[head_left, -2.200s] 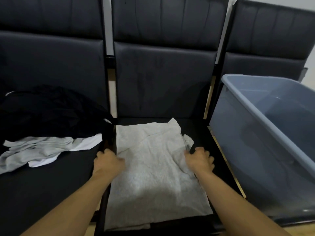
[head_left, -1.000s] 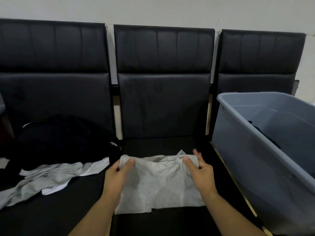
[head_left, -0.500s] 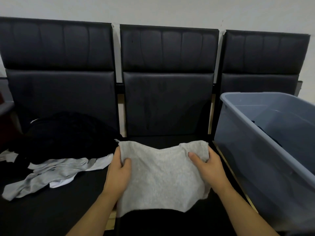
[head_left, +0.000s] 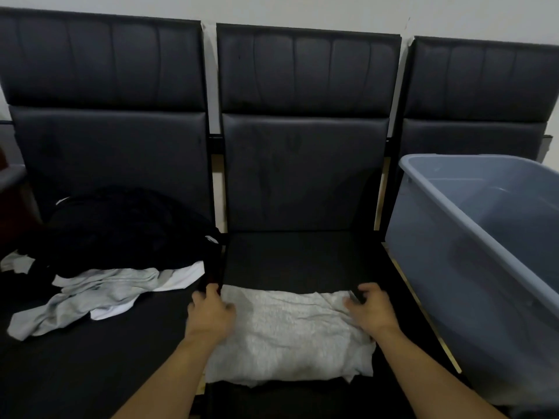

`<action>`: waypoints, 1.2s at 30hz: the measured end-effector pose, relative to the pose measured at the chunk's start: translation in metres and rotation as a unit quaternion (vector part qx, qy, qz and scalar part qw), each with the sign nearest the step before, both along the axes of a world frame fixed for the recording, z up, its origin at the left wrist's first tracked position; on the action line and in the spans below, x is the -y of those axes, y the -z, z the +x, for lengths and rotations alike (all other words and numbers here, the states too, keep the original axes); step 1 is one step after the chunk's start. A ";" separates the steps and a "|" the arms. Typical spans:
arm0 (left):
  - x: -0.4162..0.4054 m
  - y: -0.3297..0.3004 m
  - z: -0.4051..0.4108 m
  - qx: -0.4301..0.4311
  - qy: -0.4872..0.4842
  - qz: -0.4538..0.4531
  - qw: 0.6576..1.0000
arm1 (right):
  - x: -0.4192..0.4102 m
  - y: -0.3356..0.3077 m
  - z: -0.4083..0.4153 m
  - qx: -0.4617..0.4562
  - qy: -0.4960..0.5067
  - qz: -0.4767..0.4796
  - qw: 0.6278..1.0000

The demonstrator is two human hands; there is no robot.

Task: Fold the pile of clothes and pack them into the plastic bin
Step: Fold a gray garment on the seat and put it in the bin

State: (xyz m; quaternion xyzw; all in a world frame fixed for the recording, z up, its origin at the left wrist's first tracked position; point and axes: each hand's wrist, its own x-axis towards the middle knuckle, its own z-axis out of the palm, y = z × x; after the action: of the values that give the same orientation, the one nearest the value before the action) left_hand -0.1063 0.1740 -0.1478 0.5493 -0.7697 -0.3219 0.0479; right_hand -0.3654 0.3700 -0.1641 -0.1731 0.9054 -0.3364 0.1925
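The large blue-grey plastic bin point(head_left: 472, 237) runs off the right edge, so its far side and most of its floor go unseen. The heap of black clothes point(head_left: 127, 228) covers part of the crumpled pale grey and white garments point(head_left: 99, 291), and its folds are too dark to tell pieces apart. The left hand point(head_left: 210, 313) hides the near left corner of the folded light grey garment point(head_left: 290, 331); the right hand's point(head_left: 373, 311) fingers point(head_left: 352, 304) cover its right corner.
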 end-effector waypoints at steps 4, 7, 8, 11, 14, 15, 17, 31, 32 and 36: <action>-0.015 -0.024 -0.012 -0.012 0.103 -0.077 0.992 | 0.009 -0.018 0.015 -0.101 -0.165 -0.059 0.979; -0.037 -0.034 -0.018 0.031 0.251 0.104 0.962 | 0.016 -0.021 0.037 -0.075 -0.378 0.034 0.922; -0.044 -0.036 -0.020 0.067 0.299 0.139 0.942 | 0.018 -0.021 0.044 -0.048 -0.415 0.069 0.906; -0.054 -0.036 -0.023 0.131 0.345 0.128 0.921 | 0.024 -0.022 0.054 -0.035 -0.430 0.140 0.891; -0.052 -0.031 -0.025 0.138 0.329 0.067 0.932 | 0.028 -0.030 0.065 -0.061 -0.417 0.211 0.882; -0.051 -0.029 -0.026 0.141 0.326 0.044 0.934 | 0.028 -0.033 0.068 -0.064 -0.416 0.240 0.875; -0.047 -0.021 -0.028 0.144 0.324 0.005 0.935 | 0.026 -0.039 0.074 -0.047 -0.407 0.277 0.869; -0.037 0.009 -0.028 0.105 -0.008 0.075 0.992 | 0.031 -0.030 0.074 0.055 -0.113 0.207 0.970; -0.040 0.013 -0.028 0.116 0.007 0.077 0.990 | 0.032 -0.027 0.076 0.063 -0.116 0.227 0.965; -0.049 0.017 -0.030 0.104 0.047 0.019 0.993 | 0.036 -0.017 0.078 0.094 -0.123 0.217 0.964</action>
State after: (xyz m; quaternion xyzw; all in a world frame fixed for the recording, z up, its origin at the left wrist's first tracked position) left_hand -0.1362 0.2231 -0.1652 0.5437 -0.7894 -0.2791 -0.0580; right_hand -0.2874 0.3342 -0.1475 -0.2048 0.9063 -0.1199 0.3497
